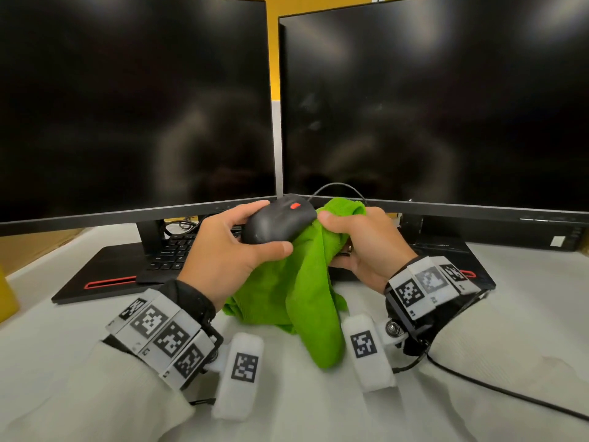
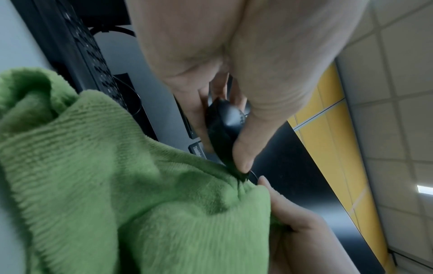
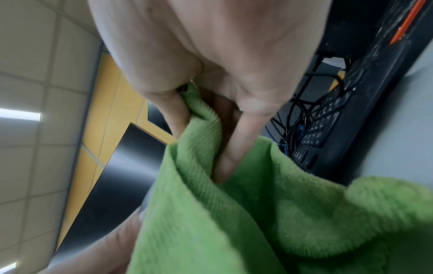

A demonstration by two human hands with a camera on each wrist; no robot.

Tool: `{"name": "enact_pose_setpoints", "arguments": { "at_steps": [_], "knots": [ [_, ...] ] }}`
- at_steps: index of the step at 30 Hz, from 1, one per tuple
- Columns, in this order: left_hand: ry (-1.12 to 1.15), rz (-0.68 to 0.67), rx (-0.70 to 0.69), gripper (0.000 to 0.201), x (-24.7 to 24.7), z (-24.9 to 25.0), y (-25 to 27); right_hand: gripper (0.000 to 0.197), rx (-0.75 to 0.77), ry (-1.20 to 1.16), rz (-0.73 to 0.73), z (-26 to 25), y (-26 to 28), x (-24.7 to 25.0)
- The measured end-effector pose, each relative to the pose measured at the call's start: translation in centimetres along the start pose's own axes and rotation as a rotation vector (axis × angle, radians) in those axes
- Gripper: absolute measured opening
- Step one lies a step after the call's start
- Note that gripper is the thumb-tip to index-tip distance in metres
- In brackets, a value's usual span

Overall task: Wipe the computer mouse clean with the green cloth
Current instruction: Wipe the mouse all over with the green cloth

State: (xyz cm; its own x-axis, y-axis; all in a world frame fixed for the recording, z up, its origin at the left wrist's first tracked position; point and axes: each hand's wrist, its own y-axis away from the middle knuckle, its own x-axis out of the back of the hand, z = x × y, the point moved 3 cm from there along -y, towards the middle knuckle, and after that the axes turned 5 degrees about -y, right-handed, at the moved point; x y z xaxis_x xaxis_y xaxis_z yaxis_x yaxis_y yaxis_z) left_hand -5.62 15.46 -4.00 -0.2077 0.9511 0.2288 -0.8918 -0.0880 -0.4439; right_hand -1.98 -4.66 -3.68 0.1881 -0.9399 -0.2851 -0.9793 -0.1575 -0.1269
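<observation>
Head view first: we've got the mouse point(image 1: 278, 222) lifted off the desk point(image 1: 497, 330), held in the left hand point(image 1: 228, 252) with the thumb along the near side and the fingers curled over the far edge, red wheel facing up and away. Our right hand point(image 1: 366, 247) is bunched around the green cloth point(image 1: 298, 285), thumb pressing a fold of it against the right side of the mouse, so cloth and mouse are touching there. The rest of the cloth hangs down between our wrists and pools on the desk. The mouse cable point(image 1: 338, 188) loops up behind it in front of the right monitor point(image 1: 439, 100); the left monitor point(image 1: 134, 100) sits just beside it, both screens dark. A black keyboard point(image 1: 169, 253) is tucked under the monitors behind our hands. From the left wrist view, the mouse point(image 2: 225, 126) is pinched between thumb and fingers of the left hand point(image 2: 234, 64), with the cloth point(image 2: 140, 185) right up against its lower end. From the right wrist view, the right hand point(image 3: 211, 64) has its fingers wrapped into the cloth point(image 3: 246, 213), gripping a fold; we can't see the mouse from there.
</observation>
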Motion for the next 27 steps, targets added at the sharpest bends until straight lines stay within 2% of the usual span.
{"name": "enact_pose_setpoints", "arguments": {
  "at_steps": [3, 6, 7, 10, 14, 18, 23, 25, 27],
  "knots": [
    [0.027, 0.036, 0.046, 0.049, 0.0, 0.0, -0.1, 0.031, -0.012, -0.02, -0.138, 0.0, 0.3, -0.7],
    [0.17, -0.007, 0.208, 0.021, -0.7, 0.3, 0.2, 0.041, 0.022, -0.081, -0.219, -0.1, 0.3, -1.2],
    [0.165, -0.01, 0.258, 0.021, -0.8, 0.4, 0.3, 0.039, 0.038, -0.086, -0.212, -0.1, 0.2, -1.2],
    [0.214, 0.017, 0.388, 0.04, -0.7, 0.1, 0.0, 0.033, 0.092, -0.075, -0.173, -0.2, 0.3, -1.2],
    [0.345, -0.009, 0.475, 0.046, -0.8, 0.1, 0.0, 0.033, 0.13, -0.085, -0.199, -0.1, 0.5, -1.2],
    [0.396, -0.044, 0.495, 0.044, -1.2, 0.2, 0.2, 0.039, 0.087, -0.063, -0.247, 0.0, 0.8, -1.7],
    [0.345, -0.147, 0.516, 0.043, -1.7, 0.2, 0.4, 0.03, 0.129, 0.104, -0.191, 0.0, 0.9, -1.6],
    [0.316, -0.216, 0.497, 0.037, -1.9, 0.3, 0.6, 0.026, 0.132, 0.106, -0.192, 0.0, 0.9, -1.5],
    [0.356, -0.207, 0.48, 0.035, -1.9, 0.4, 0.6, 0.025, 0.117, 0.081, -0.204, 0.0, 0.9, -1.6]
  ]
}}
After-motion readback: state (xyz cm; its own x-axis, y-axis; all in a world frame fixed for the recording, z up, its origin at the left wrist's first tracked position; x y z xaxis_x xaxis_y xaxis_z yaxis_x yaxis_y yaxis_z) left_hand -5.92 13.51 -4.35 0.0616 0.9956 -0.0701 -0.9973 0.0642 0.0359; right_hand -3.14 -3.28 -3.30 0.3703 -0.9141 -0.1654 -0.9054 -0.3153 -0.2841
